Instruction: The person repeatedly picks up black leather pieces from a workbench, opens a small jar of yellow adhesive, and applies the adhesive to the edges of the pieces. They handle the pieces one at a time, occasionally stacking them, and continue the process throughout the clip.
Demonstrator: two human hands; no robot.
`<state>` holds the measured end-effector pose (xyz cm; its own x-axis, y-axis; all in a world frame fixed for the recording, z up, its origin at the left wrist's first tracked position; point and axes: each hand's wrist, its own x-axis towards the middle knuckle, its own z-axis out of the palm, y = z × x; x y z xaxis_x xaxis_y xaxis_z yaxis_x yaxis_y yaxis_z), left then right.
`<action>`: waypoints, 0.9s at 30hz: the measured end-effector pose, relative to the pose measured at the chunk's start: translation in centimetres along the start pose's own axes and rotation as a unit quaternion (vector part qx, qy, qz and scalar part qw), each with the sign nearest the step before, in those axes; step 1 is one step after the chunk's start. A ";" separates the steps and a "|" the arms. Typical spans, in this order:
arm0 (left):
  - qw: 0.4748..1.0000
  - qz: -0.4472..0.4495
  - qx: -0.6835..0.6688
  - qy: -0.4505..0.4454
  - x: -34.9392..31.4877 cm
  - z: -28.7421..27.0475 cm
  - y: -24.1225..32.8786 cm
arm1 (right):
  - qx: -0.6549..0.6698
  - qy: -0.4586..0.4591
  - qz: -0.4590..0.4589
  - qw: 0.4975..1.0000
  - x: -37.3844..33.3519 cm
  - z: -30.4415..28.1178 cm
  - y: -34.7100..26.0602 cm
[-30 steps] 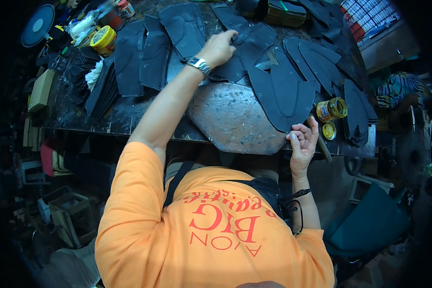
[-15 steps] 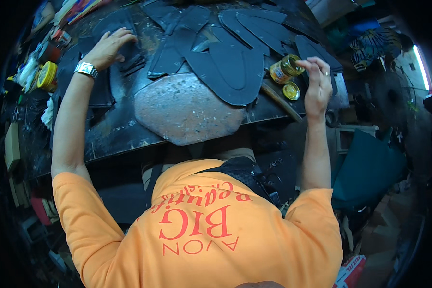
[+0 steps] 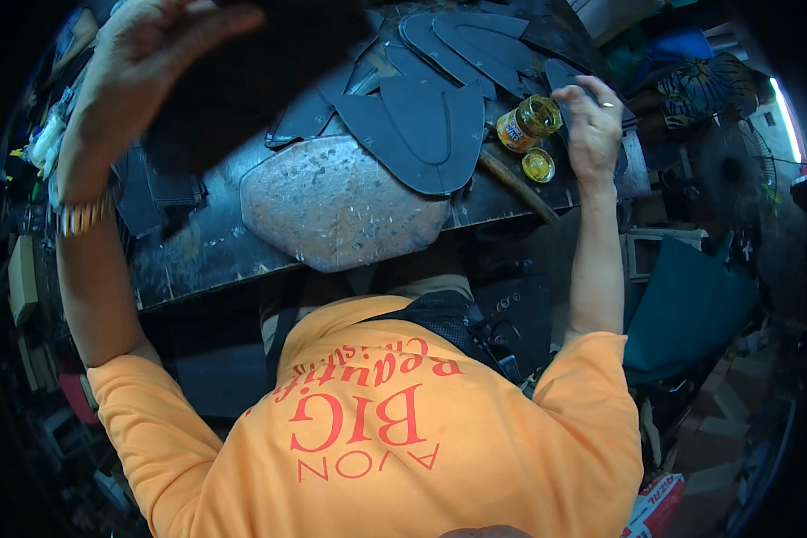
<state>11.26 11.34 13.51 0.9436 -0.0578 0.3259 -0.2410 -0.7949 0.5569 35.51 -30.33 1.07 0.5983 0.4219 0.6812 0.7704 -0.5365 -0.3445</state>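
Note:
Raised close to the camera, my left hand (image 3: pixel 143 67) has its fingers closed on a dark sheet piece (image 3: pixel 251 99); the piece is in shadow and covers the far left of the table. My right hand (image 3: pixel 592 134) is at the right, fingers curled in a pinch beside an open glass jar (image 3: pixel 516 130) of yellowish stuff. Whatever those fingers hold cannot be made out. A yellow lid (image 3: pixel 538 165) lies just below the jar. To the left of it, a curved black cut piece (image 3: pixel 421 134) overlaps a worn octagonal board (image 3: pixel 341 211).
A wooden handle (image 3: pixel 518 186) slants toward the table's front edge. More black cut pieces (image 3: pixel 484 49) lie at the back, and others (image 3: pixel 148 193) on the left. A dark green cloth or sheet (image 3: pixel 681 309) hangs at the right, beside the table.
My left hand has risen from the pieces on the left toward the camera, bringing a dark piece up with it. My right hand has stayed by the jar, its fingers curling more.

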 end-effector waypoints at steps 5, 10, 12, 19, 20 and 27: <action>0.916 -0.109 -0.335 -0.190 -1.6 10.0 4.2 | -0.150 -0.021 -0.007 0.988 -2.8 -0.9 -2.2; 0.852 -0.214 -0.415 -0.239 -3.2 17.1 3.4 | -0.134 -0.038 -0.015 0.990 -4.7 -1.8 -4.6; 0.846 -0.207 -0.438 -0.225 -3.6 18.6 3.0 | -0.024 -0.050 0.013 0.998 -5.3 -1.7 -6.3; 0.849 -0.207 -0.447 -0.193 -3.8 20.5 3.0 | 0.270 -0.165 0.005 0.949 -8.1 0.7 -12.2; 0.846 -0.207 -0.454 -0.187 -3.8 20.5 3.1 | 0.259 -0.169 -0.011 0.951 -8.1 1.0 -12.4; 0.847 -0.209 -0.430 -0.232 -3.5 20.1 3.1 | 0.200 -0.164 -0.072 0.963 -7.9 2.0 -12.8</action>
<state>11.79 -3.06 -1.31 0.9267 -0.2699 -0.2614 0.2480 -0.0832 0.9652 21.34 -25.33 -1.21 0.4660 0.7144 0.5220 0.8342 -0.1581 -0.5283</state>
